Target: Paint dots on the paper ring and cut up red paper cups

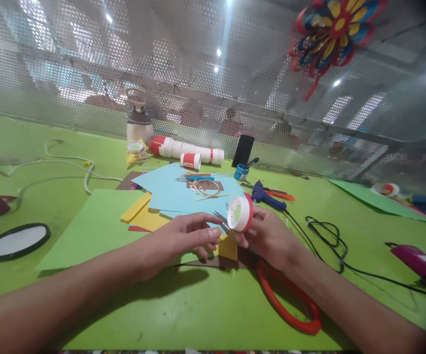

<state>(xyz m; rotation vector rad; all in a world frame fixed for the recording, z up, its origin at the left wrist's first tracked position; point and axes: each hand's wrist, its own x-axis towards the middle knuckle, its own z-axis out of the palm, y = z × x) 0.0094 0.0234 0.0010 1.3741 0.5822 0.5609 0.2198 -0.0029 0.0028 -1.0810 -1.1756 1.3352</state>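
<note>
My right hand (268,233) grips a white roll of tape with a red edge (239,213), held upright just above the table. My left hand (187,236) reaches toward it, fingers pinched near the roll's lower left edge, where a thin strip or small scissor tips (220,219) show; what the fingers pinch is too small to name. Under both hands lies a small yellow paper piece (228,247). Red-handled scissors (290,305) lie on the table under my right forearm.
Sheets of light blue (168,189), green (95,226) and yellow (142,214) paper lie on the green table. Behind stand a white jug (139,125), tape rolls (191,161), a phone (243,150), a blue glue gun (266,195) with black cord (327,236), and an oval mirror (17,241) at left.
</note>
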